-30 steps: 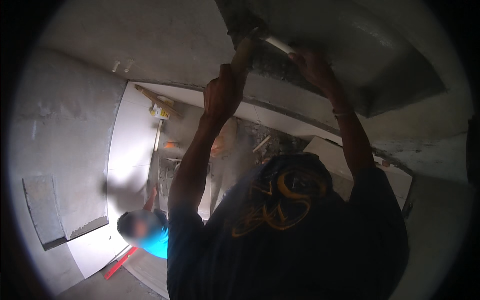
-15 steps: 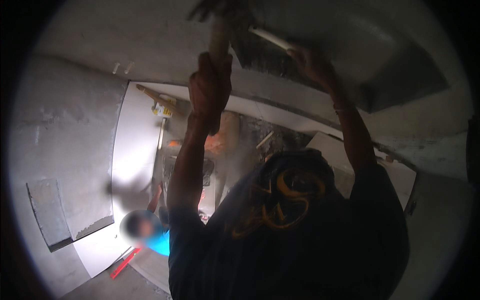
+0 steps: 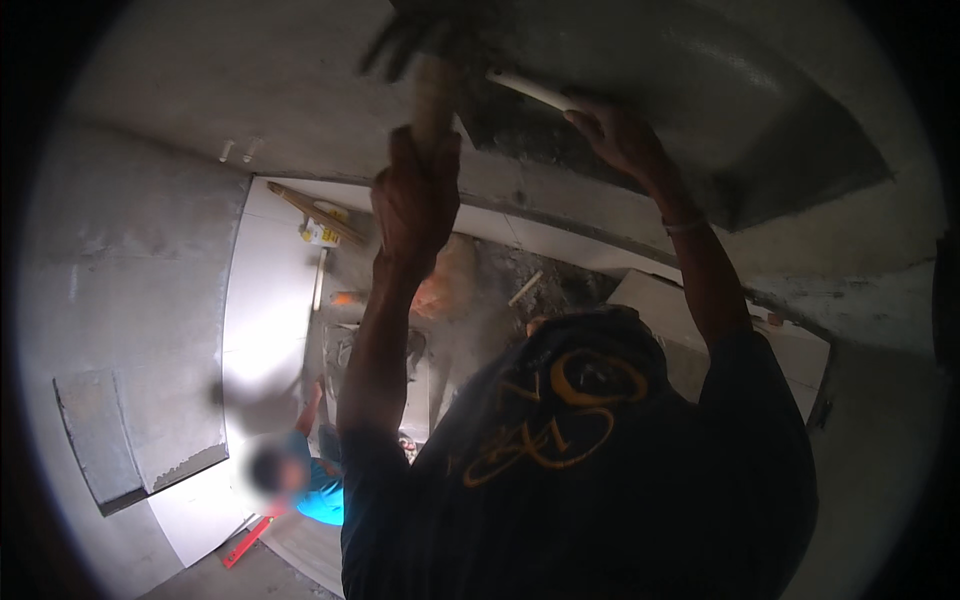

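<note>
My left hand [image 3: 413,205] is raised, its fingers closed round a thick wooden handle [image 3: 433,105]. The handle's upper end meets a dark, clumpy mass [image 3: 420,38] with finger-like edges; what it is I cannot tell in the shadow. Higher on the right, my right hand [image 3: 615,135] grips the end of a pale, narrow bar [image 3: 530,90] close to the wall. Behind both hands spreads a darker, damp-looking grey patch [image 3: 760,110] on the rough wall [image 3: 250,70]. Dark-sleeved upper arms lead up to the hands.
Low at left a co-worker in a blue shirt [image 3: 322,500] reaches one arm forward, beside a red bar [image 3: 247,542]. White panels [image 3: 265,290] line the wall's foot. A wooden strip [image 3: 310,210] and a white-and-yellow container [image 3: 322,232] stand in the corner. Rubble [image 3: 560,285] lies below.
The left hand and its wooden handle are slightly lower in the picture. My right hand and the pale bar have shifted a little left and down. The co-worker has moved slightly.
</note>
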